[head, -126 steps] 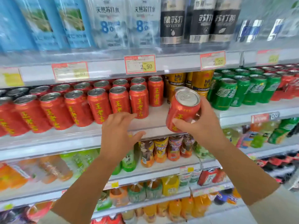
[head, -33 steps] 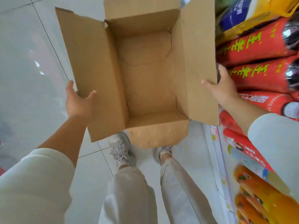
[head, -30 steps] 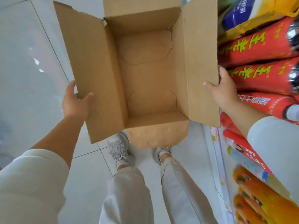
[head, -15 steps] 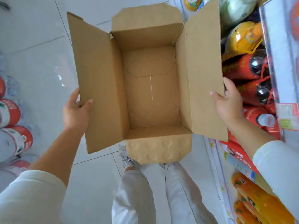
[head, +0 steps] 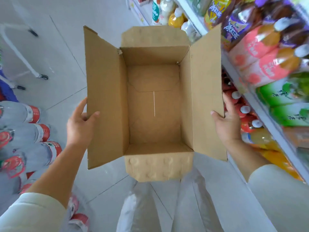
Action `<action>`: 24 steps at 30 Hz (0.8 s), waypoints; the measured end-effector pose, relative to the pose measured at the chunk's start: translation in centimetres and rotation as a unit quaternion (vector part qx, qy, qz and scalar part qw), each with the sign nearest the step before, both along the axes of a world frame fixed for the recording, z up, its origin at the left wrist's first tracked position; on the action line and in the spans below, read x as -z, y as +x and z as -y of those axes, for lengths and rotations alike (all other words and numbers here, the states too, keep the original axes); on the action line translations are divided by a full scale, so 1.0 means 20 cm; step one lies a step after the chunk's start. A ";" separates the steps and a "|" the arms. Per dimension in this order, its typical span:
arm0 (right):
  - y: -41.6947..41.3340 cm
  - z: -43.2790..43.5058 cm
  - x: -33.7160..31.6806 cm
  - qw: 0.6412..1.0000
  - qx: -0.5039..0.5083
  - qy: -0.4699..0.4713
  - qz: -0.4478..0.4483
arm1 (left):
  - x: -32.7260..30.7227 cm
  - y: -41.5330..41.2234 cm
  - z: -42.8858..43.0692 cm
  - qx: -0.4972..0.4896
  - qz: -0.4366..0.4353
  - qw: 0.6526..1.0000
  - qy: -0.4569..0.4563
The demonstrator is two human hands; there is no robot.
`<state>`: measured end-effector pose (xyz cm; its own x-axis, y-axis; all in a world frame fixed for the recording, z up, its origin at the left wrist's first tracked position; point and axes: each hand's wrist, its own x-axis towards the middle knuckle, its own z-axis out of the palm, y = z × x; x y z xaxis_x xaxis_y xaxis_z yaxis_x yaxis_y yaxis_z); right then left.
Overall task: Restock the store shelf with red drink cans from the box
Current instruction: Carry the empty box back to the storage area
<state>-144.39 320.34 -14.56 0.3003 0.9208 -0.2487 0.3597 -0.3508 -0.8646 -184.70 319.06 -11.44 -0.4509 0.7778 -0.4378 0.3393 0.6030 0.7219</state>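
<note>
The right hand (head: 229, 124) no longer holds a can; it and the left hand (head: 80, 126) now grip the empty box's (head: 153, 106) flaps. The box hangs squarer and wholly in view.

Pale tiled floor (head: 55, 52); drink shelving (head: 260, 109) right; bottled-water packs (head: 25, 129) left.

One box (head: 186, 106), two hands (head: 80, 125) (head: 228, 125)
</note>
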 end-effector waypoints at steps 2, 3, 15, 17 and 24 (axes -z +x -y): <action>-0.03 0.21 -0.12 0.999 0.033 0.013 0.018 | -0.15 -0.04 0.08 0.045 -0.013 0.999 0.011; -0.04 0.32 -0.18 0.998 0.050 0.014 0.024 | -0.21 -0.06 0.11 0.062 -0.017 0.998 0.015; 0.04 1.62 -0.77 0.965 0.256 -0.027 0.041 | -0.73 0.29 0.65 0.267 0.020 0.963 0.034; 0.06 1.84 -0.83 0.952 0.299 -0.044 0.047 | -0.80 0.41 0.76 0.308 0.019 0.950 0.042; 0.09 2.54 -1.05 0.901 0.418 -0.097 0.061 | -0.90 0.76 1.05 0.468 -0.013 0.880 0.077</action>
